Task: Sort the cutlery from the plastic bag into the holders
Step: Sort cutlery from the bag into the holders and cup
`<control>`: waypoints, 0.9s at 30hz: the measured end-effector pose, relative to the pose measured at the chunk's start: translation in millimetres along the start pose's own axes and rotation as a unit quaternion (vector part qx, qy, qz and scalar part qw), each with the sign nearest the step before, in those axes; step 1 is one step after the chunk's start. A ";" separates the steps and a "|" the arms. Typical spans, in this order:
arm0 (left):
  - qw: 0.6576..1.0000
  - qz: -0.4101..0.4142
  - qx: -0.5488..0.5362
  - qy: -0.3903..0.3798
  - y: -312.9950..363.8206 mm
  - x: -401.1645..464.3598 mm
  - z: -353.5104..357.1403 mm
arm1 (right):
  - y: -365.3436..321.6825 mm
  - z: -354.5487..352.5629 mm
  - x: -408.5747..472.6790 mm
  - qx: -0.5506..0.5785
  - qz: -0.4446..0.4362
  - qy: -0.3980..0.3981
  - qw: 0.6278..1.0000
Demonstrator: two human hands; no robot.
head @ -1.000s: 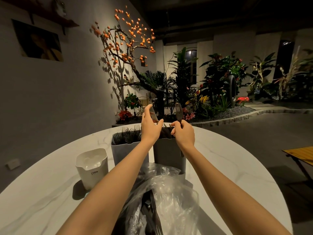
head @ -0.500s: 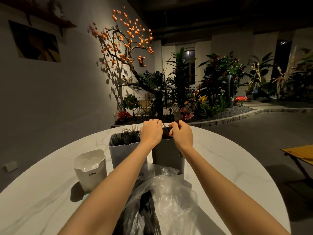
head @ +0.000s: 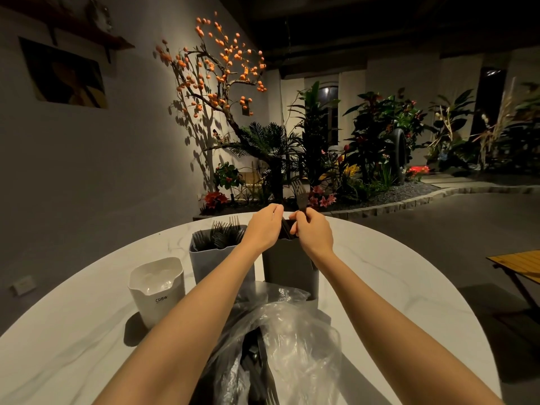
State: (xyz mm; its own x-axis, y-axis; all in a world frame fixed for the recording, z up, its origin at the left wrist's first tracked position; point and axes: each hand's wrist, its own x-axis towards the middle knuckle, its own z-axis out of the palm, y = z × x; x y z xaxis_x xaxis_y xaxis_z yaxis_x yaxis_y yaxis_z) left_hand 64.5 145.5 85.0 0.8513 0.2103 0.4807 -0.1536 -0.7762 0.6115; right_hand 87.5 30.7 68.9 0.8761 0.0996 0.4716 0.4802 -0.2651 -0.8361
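Three holders stand on the round marble table (head: 394, 287): a white holder (head: 157, 290) with clear cutlery, a light grey holder (head: 210, 261) full of black forks, and a dark grey holder (head: 287, 270). My left hand (head: 264, 226) curls over the dark holder's rim and pinches a dark cutlery piece (head: 285, 229) that is mostly hidden inside. Right beside it, my right hand (head: 314, 232) grips a black fork (head: 299, 194) by the handle, tines up, above the same holder. The clear plastic bag (head: 292, 331) lies near me with several black cutlery pieces (head: 254, 361) inside.
A grey wall stands to the left. Behind the table is a planted bed (head: 365, 165) with a tree bearing orange fruit (head: 216, 68). A wooden folding table (head: 520, 267) stands on the floor at the right.
My left hand has come down from above the holders, lowering its piece into the dark grey holder. My right hand with the fork has stayed almost still.
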 end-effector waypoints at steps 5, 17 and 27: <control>0.993 0.021 -0.106 0.056 9.0 -3.6 -7.8 | -5.5 2.8 -1.5 0.018 -0.018 -0.029 0.999; 0.981 0.012 -0.138 0.139 10.3 -25.3 -49.8 | -41.6 10.3 -29.8 0.112 -0.038 -0.232 0.966; 0.967 -0.025 -0.192 0.168 -5.3 -46.4 -95.3 | -70.3 37.2 -45.5 0.096 0.013 -0.302 0.948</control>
State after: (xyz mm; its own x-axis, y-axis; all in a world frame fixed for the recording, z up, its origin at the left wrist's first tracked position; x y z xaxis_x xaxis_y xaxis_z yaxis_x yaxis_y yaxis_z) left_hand -22.0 196.5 119.4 0.6616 0.4727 0.5821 -0.3466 -0.4956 0.7964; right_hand 15.4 80.6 95.7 0.7238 0.6419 0.2530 0.4070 -0.1011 -0.9078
